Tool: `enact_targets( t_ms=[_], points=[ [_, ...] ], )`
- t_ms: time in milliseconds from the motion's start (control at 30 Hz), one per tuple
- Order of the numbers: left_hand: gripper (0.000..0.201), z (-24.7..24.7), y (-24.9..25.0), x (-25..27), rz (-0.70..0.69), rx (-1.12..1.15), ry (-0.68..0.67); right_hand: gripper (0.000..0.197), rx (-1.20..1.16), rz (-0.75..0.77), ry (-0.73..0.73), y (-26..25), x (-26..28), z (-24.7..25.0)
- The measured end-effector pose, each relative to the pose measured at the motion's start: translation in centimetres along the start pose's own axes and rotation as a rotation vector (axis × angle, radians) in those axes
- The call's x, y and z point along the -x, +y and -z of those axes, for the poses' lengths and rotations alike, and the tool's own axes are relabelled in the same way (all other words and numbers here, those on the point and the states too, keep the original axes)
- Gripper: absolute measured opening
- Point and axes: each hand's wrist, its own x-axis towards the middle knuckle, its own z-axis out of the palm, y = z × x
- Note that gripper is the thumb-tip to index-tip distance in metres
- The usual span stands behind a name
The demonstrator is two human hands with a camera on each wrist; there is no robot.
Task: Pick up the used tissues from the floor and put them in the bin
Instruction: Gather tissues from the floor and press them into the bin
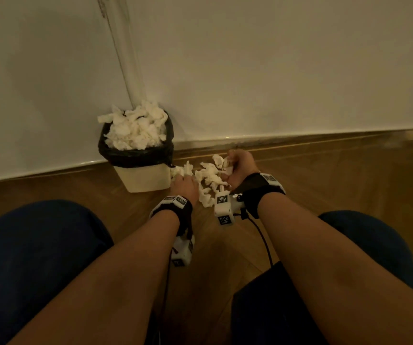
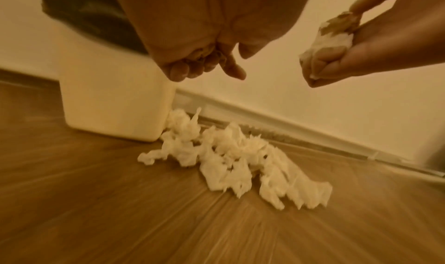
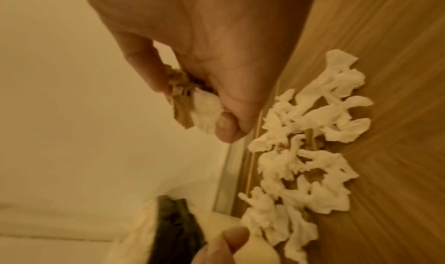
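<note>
A loose pile of crumpled white tissues (image 1: 209, 181) (image 2: 240, 159) (image 3: 301, 163) lies on the wooden floor against the skirting, just right of the bin. The cream bin (image 1: 145, 179) (image 2: 113, 106) has a black liner and is heaped with tissues above its rim. My right hand (image 1: 237, 168) (image 3: 216, 78) hovers over the pile's right side and grips a tissue wad (image 3: 204, 110) (image 2: 332, 38). My left hand (image 1: 184, 185) (image 2: 207, 66) hangs over the pile's left end beside the bin, fingers curled round a small crumpled scrap, seemingly a tissue.
A white wall and a metal-edged skirting (image 1: 300, 143) run right behind the bin and pile. My knees in dark blue trousers (image 1: 33, 257) flank both forearms. A black object (image 1: 275, 307) lies on the floor near my right leg. Bare wood floor spreads to the right.
</note>
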Motion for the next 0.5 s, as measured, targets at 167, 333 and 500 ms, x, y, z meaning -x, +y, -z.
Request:
enact_targets(
  t_ms=[167,333,500],
  points=[
    [0.035,6.2,2.5,0.6,-0.026,0.188,0.069,0.038,0.024,0.132,-0.08,-3.0,3.5,-4.1],
    [0.043,12.2,3.8,2.0,-0.074,0.342,0.268,0.021,0.39,0.268,-0.087,-4.0,6.7,-8.8],
    [0.041,17.8,3.0,2.1,-0.095,0.493,0.415,0.04,0.406,0.25,-0.101,-4.7,7.9,-11.4]
  ],
)
